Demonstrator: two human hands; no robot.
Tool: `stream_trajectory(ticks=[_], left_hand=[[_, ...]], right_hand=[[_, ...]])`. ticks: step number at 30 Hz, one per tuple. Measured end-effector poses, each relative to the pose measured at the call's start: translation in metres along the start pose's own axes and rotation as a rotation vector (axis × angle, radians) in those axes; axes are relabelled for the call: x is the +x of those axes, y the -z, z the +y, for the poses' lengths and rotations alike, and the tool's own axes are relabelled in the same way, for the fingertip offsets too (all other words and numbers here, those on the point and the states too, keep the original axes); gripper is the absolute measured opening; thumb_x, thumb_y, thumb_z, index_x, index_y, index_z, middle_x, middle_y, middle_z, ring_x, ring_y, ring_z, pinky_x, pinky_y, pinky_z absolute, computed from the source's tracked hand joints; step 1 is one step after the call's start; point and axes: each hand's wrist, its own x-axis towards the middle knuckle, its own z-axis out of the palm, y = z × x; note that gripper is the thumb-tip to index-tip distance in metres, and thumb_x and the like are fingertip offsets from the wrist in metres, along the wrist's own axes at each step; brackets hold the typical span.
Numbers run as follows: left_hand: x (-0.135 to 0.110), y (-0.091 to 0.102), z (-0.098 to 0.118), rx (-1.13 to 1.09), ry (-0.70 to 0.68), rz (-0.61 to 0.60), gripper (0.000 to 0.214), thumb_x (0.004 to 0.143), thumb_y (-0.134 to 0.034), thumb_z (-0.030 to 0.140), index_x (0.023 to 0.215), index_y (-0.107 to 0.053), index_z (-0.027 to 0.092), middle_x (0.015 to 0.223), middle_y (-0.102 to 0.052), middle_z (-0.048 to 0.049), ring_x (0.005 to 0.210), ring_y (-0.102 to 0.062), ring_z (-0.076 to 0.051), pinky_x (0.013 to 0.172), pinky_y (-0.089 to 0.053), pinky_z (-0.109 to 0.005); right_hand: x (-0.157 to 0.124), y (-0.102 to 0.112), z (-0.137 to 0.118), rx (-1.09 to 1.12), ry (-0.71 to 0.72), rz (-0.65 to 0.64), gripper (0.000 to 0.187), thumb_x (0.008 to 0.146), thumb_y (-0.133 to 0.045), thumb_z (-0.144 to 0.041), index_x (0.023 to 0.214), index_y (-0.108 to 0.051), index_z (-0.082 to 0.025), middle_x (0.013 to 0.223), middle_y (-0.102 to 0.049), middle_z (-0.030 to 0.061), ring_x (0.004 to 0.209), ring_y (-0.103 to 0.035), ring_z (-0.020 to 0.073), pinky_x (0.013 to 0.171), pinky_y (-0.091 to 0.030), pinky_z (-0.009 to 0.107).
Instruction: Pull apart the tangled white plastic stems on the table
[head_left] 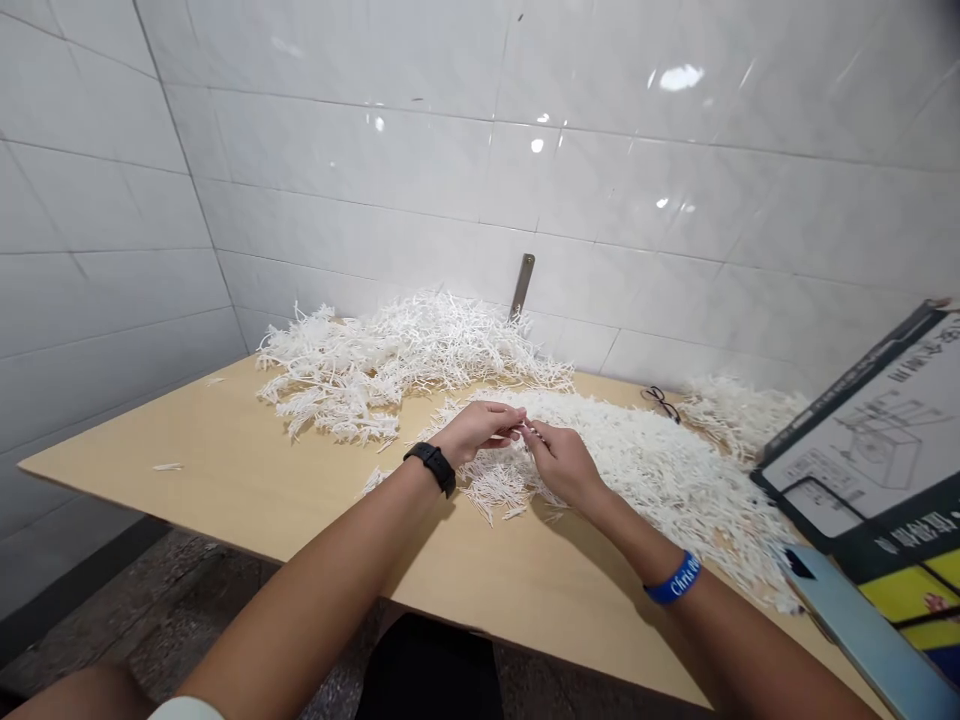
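My left hand (484, 428), with a black band on its wrist, is closed in a pinch over the middle of the table. Fingertip to fingertip with it, my right hand (564, 462) is closed too. Between them shows a small thin white piece (520, 428), too small to make out fully. Beneath the hands lies a small heap of short white sticks (495, 490). A wide pile of similar small white pieces (660, 470) spreads to the right. Behind and to the left rises a tangled heap of longer, branching white strands (420, 345).
A metal strip (523, 285) leans on the tiled wall behind the heap. Dark-handled scissors (661, 402) lie at the back right, beside another white pile (739, 415). A printed box (885, 440) and a light blue phone-like slab (870, 630) stand at the wooden table's (300, 510) right.
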Motion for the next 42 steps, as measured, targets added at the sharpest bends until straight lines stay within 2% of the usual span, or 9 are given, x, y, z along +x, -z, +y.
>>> stream_trajectory(ticks=[7, 14, 18, 23, 27, 30, 34, 39, 42], left_hand=[[0.043, -0.030, -0.007, -0.260, -0.001, 0.051, 0.022, 0.073, -0.075, 0.028, 0.068, -0.063, 0.010, 0.068, -0.058, -0.0027, 0.052, -0.044, -0.002, 0.046, -0.036, -0.014], [0.044, 0.010, 0.000, -0.080, -0.228, 0.406, 0.017, 0.083, -0.062, 0.026, 0.074, -0.065, 0.012, 0.063, -0.056, 0.0002, 0.048, -0.040, -0.003, 0.046, -0.035, -0.017], [0.041, 0.003, -0.011, 0.278, -0.337, 0.258, 0.017, 0.082, -0.056, 0.018, 0.088, -0.071, 0.016, 0.090, -0.071, -0.0080, 0.074, -0.063, -0.013, 0.069, -0.049, -0.027], [0.032, -0.023, -0.014, 0.341, -0.440, 0.064, 0.028, 0.088, -0.050, 0.033, 0.094, -0.073, 0.018, 0.116, -0.068, -0.0091, 0.114, -0.057, -0.021, 0.098, -0.042, -0.035], [0.027, -0.031, -0.014, 0.268, -0.349, -0.013, 0.048, 0.086, -0.049, 0.055, 0.084, -0.072, 0.013, 0.079, -0.071, -0.0091, 0.076, -0.063, -0.017, 0.068, -0.047, -0.027], [0.030, -0.026, -0.014, 0.226, -0.313, 0.145, 0.043, 0.082, -0.057, 0.051, 0.068, -0.066, 0.012, 0.058, -0.061, -0.0038, 0.050, -0.050, -0.010, 0.050, -0.038, -0.023], [0.037, -0.005, -0.012, 0.007, -0.279, 0.401, 0.034, 0.088, -0.053, 0.038, 0.069, -0.062, 0.012, 0.062, -0.059, -0.0025, 0.045, -0.042, -0.005, 0.045, -0.033, -0.020], [0.037, 0.001, -0.014, 0.184, -0.357, 0.266, 0.018, 0.084, -0.051, 0.014, 0.087, -0.068, 0.014, 0.095, -0.070, -0.0094, 0.082, -0.066, -0.015, 0.078, -0.051, -0.031], [0.034, -0.011, -0.016, 0.340, -0.459, 0.147, 0.024, 0.085, -0.048, 0.014, 0.087, -0.072, 0.016, 0.122, -0.066, -0.0102, 0.116, -0.058, -0.021, 0.105, -0.039, -0.038]], right_hand=[[-0.004, 0.008, 0.018, 0.100, -0.023, 0.142, 0.036, 0.095, -0.036, -0.040, 0.065, -0.043, -0.021, 0.054, -0.045, -0.0027, 0.049, -0.039, 0.0128, 0.053, -0.027, 0.026], [-0.015, 0.008, 0.023, 0.245, -0.073, 0.163, 0.037, 0.093, -0.039, -0.043, 0.062, -0.041, -0.021, 0.051, -0.036, -0.0038, 0.048, -0.035, 0.0120, 0.051, -0.028, 0.026], [-0.012, 0.003, 0.029, 0.382, -0.179, 0.219, 0.036, 0.091, -0.043, -0.047, 0.070, -0.053, -0.020, 0.055, -0.046, -0.0015, 0.054, -0.043, 0.0140, 0.053, -0.033, 0.026], [-0.011, 0.000, 0.029, 0.377, -0.175, 0.244, 0.035, 0.091, -0.044, -0.045, 0.071, -0.054, -0.019, 0.056, -0.046, -0.0019, 0.055, -0.042, 0.0136, 0.055, -0.033, 0.026], [-0.009, -0.001, 0.023, 0.383, -0.161, 0.218, 0.035, 0.092, -0.044, -0.045, 0.069, -0.051, -0.019, 0.056, -0.043, -0.0026, 0.054, -0.039, 0.0127, 0.054, -0.031, 0.026], [-0.011, -0.001, 0.014, 0.358, -0.097, 0.158, 0.036, 0.092, -0.043, -0.043, 0.066, -0.048, -0.020, 0.054, -0.039, -0.0035, 0.051, -0.036, 0.0118, 0.052, -0.028, 0.026], [-0.017, 0.000, 0.006, 0.304, 0.001, 0.122, 0.036, 0.093, -0.043, -0.040, 0.063, -0.046, -0.020, 0.053, -0.038, -0.0038, 0.050, -0.035, 0.0108, 0.053, -0.028, 0.026], [-0.013, 0.002, 0.016, 0.494, -0.158, 0.175, 0.034, 0.090, -0.048, -0.048, 0.082, -0.061, -0.018, 0.063, -0.048, -0.0005, 0.058, -0.042, 0.0127, 0.053, -0.033, 0.025], [-0.010, 0.001, 0.022, 0.653, -0.249, 0.184, 0.036, 0.086, -0.053, -0.052, 0.086, -0.064, -0.017, 0.067, -0.048, -0.0006, 0.057, -0.039, 0.0114, 0.050, -0.032, 0.024]])
